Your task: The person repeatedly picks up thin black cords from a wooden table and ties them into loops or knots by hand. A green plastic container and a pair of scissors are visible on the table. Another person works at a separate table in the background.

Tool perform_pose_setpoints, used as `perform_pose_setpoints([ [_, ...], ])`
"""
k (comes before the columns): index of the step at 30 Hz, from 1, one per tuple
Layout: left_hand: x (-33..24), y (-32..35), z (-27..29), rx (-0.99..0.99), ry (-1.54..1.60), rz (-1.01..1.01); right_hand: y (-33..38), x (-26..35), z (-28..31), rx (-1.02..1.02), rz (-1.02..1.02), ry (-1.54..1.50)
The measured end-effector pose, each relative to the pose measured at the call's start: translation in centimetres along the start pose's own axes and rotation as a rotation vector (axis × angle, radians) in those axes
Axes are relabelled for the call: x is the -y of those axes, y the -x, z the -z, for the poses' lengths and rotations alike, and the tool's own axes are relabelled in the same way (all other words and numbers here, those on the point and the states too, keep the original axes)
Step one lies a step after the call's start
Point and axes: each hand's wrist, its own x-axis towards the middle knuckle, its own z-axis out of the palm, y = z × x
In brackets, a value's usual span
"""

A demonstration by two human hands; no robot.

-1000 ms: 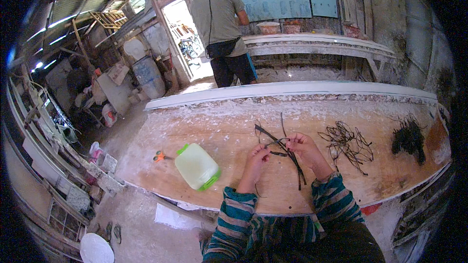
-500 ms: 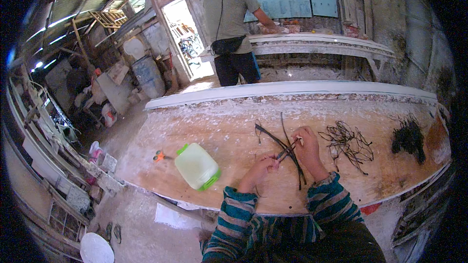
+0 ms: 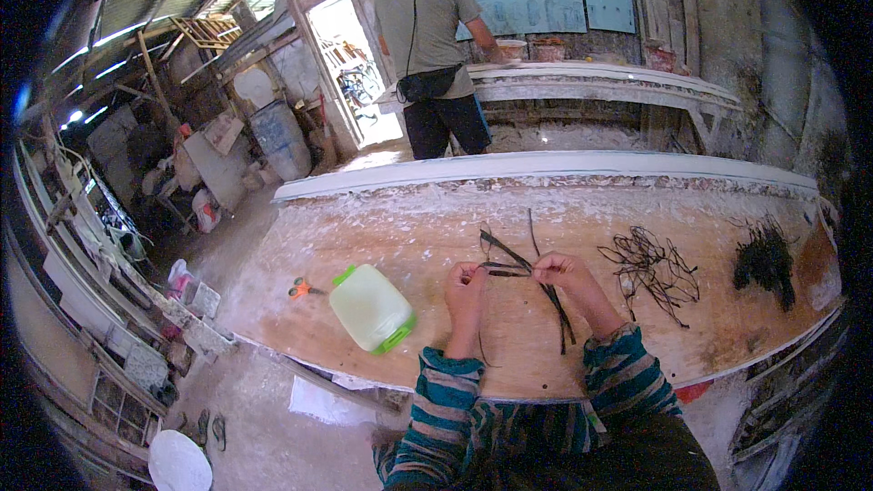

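My left hand and my right hand are both closed in a pinch, a short way apart above the wooden tabletop. Between them stretches a thin black strip, with an end in each hand. Under and beside it, more black strips lie crossed on the wood, reaching away from me and back toward my right wrist. A thin dark strand curls by my left wrist. Right of my right hand spreads a loose tangle of black cords. My fingertips hide the strip's exact ends.
Orange-handled scissors and a pale plastic container with green ends lie to the left. A dense black bundle rests at far right. A long white ledge borders the table's far side. Another person stands at a bench beyond.
My left hand has moved away from me and leftward, and the black strip now runs nearly level between my hands. My right hand has shifted slightly. The other person's arm has drawn back.
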Motion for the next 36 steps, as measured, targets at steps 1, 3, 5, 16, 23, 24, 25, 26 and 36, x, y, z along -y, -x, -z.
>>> perform_pose_setpoints([
  [1,0.4,-0.1,0.1,-0.027,0.066,0.011,0.2,0.6,-0.5,0.036,-0.050,-0.054],
  [3,1.7,-0.6,0.2,-0.082,0.187,0.025,0.8,2.3,-2.0,0.111,-0.144,-0.172],
  [5,2.1,-0.7,0.2,-0.050,0.322,0.110,1.3,3.0,-2.4,0.233,-0.079,-0.193],
  [16,1.1,-0.2,0.1,0.264,0.222,0.147,0.7,1.4,-1.7,0.144,-0.027,-0.259],
  [23,0.6,0.5,-0.2,0.648,0.166,0.149,-0.3,0.1,-1.1,-0.090,0.097,-0.137],
  [24,0.8,0.6,-0.2,0.708,0.207,0.164,-0.4,-0.1,-1.1,-0.133,0.084,-0.110],
  [25,1.2,0.7,-0.4,0.773,0.218,0.171,-0.4,-0.6,-0.8,-0.200,0.067,-0.059],
  [26,1.6,0.9,-0.5,0.838,0.229,0.177,-0.5,-1.4,-0.4,-0.266,0.049,-0.008],
  [36,-0.3,2.4,-0.5,0.664,0.341,0.252,-0.6,0.0,-1.7,-0.484,0.058,-0.065],
])
